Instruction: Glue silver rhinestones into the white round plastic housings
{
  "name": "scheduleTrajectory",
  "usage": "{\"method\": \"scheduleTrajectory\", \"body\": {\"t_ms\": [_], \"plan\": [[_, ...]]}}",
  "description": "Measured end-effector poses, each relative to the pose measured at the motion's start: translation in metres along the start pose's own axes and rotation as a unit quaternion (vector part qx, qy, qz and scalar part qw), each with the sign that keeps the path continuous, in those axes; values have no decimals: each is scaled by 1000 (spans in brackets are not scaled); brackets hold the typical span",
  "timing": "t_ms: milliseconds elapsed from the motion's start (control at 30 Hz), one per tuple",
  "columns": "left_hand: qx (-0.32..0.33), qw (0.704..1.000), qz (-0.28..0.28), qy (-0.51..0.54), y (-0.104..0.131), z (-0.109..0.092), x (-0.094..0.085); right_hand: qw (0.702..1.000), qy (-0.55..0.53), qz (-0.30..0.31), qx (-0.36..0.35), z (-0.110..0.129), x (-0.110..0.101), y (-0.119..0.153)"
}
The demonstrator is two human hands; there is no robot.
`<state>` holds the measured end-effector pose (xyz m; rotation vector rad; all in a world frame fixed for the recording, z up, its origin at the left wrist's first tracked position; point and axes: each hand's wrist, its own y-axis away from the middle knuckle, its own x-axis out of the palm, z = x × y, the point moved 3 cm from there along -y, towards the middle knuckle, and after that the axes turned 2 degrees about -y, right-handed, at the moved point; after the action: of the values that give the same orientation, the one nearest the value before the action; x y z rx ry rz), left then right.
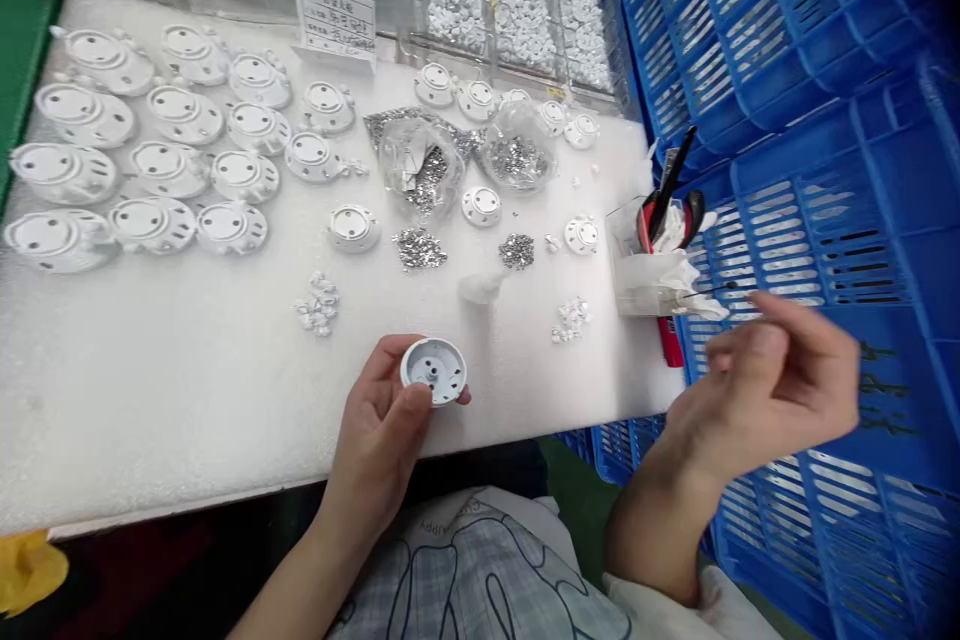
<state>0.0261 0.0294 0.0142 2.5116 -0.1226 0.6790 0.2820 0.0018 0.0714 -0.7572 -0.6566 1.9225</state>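
Note:
My left hand (382, 420) grips a round white plastic housing (448, 366) at the table's front edge. Its hollow side faces up, showing a central post and several small holes. My right hand (772, 390), slightly blurred, is raised at the right above the blue crates, fingers curled and thumb against the index finger. What they hold, if anything, I cannot make out. Just left of its index fingertip, a thin dark rod (705, 293) crosses the clear container (637, 285). Beyond the left hand stands a translucent white bottle-like item (481, 288), blurred.
White housings (240, 176) stand in rows at the left. Small metal parts form piles (420, 249) near plastic bags (517, 150). Small white pieces (571, 319) lie on the table (187, 370). Part-filled trays (517, 0) line the back; blue crates (817, 220) border the right.

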Motion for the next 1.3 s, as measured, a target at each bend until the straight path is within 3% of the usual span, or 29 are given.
{"method": "scheduleTrajectory", "body": {"t_ms": [67,133,200,267,367,533,667,800,967,1033,1133,1300], "plan": [[9,1000,17,9,-1,1,-1,980,-62,185,34,23,19,20],[18,999,34,24,-1,1,0,927,-112,355,55,43,40,43],[32,997,48,45,-1,1,1,878,-145,452,65,56,57,59],[42,996,57,54,0,0,2,851,-156,496,73,62,68,65],[51,996,70,35,0,0,-1,845,-153,507,80,62,74,65],[107,989,79,-60,6,-1,-7,864,-162,469,87,57,67,71],[186,958,59,-212,10,-9,-11,876,-183,437,93,55,63,80],[229,929,37,-288,8,-19,-16,868,-196,448,82,57,63,79],[256,921,-4,-294,3,-27,-22,939,-68,328,77,42,70,57],[267,920,-10,-289,1,-25,-22,930,-9,365,42,36,82,52],[274,922,-15,-273,0,-20,-23,892,27,451,-12,30,101,46],[253,947,-18,-198,1,-14,-28,896,49,440,-38,26,120,34]]}}
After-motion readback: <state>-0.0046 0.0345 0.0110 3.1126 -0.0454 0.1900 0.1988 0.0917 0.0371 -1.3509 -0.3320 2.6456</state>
